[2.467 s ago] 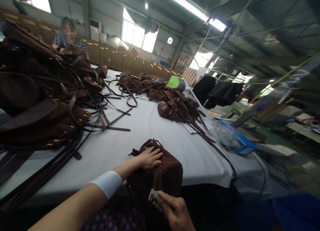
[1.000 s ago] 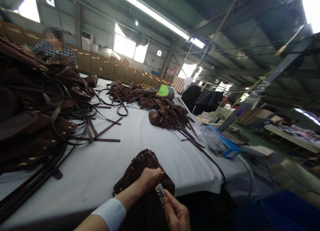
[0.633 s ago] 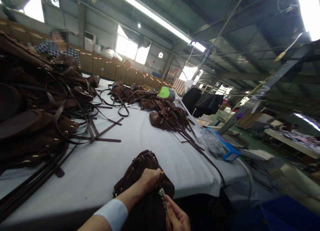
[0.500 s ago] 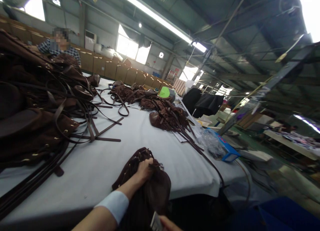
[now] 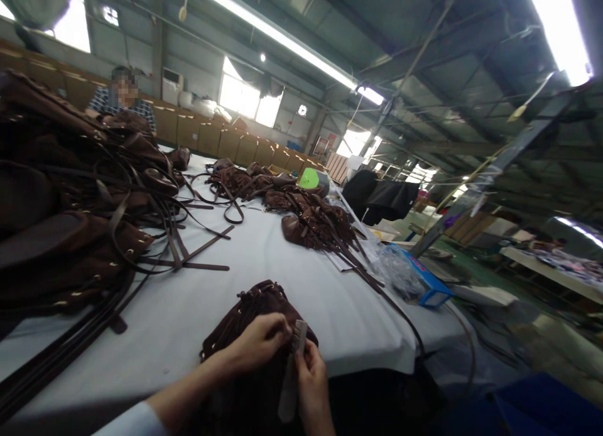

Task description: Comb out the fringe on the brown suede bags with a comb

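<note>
A dark brown drawstring bag (image 5: 257, 298) with small gold eyelets lies at the near edge of the white-covered table (image 5: 198, 316). My left hand (image 5: 266, 338) rests over the bag's middle, fingers curled closed; what is pinched in them is hidden. Close beside it, my right hand (image 5: 311, 376) grips a grey, toothed comb (image 5: 288, 392) between thumb and fingers. The comb stands nearly upright against the bag, its toothed end close to my left fingertips. The bag's lower part is dark and partly covered by my arms.
A large heap of brown bags (image 5: 61, 235) with long straps fills the table's left side. More brown bags (image 5: 315, 219) lie farther back, straps trailing right. A blue box (image 5: 431, 285) with clear plastic sits at the right edge. Across the table is a person in a checked shirt (image 5: 101, 100).
My left hand has loosened from the bag's gathered top and shifted slightly lower, now curled. My right hand has risen from the bottom edge, bringing the comb up to the bag.
</note>
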Action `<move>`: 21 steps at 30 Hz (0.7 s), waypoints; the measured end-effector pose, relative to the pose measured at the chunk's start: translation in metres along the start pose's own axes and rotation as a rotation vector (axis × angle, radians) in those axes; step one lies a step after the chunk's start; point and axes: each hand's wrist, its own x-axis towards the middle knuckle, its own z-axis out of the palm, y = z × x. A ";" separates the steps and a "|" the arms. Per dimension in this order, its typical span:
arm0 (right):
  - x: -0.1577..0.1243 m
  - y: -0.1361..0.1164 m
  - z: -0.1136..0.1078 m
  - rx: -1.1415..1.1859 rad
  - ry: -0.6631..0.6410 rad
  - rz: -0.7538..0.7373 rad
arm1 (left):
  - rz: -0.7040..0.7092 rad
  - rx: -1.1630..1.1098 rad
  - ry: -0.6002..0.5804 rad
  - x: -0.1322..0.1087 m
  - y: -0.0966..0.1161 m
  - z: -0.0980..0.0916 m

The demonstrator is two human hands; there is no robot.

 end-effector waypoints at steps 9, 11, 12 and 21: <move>-0.002 0.029 -0.009 -0.321 0.011 -0.074 | -0.112 0.620 0.027 0.023 0.066 -0.038; -0.007 0.033 -0.012 -0.378 0.003 -0.077 | -0.259 0.683 0.145 0.054 0.037 -0.042; -0.009 0.036 -0.014 -0.402 -0.004 -0.080 | -0.339 0.697 0.160 0.064 0.021 -0.044; -0.019 0.052 -0.044 -0.399 -0.061 -0.144 | -0.577 0.250 -0.209 0.059 0.002 -0.059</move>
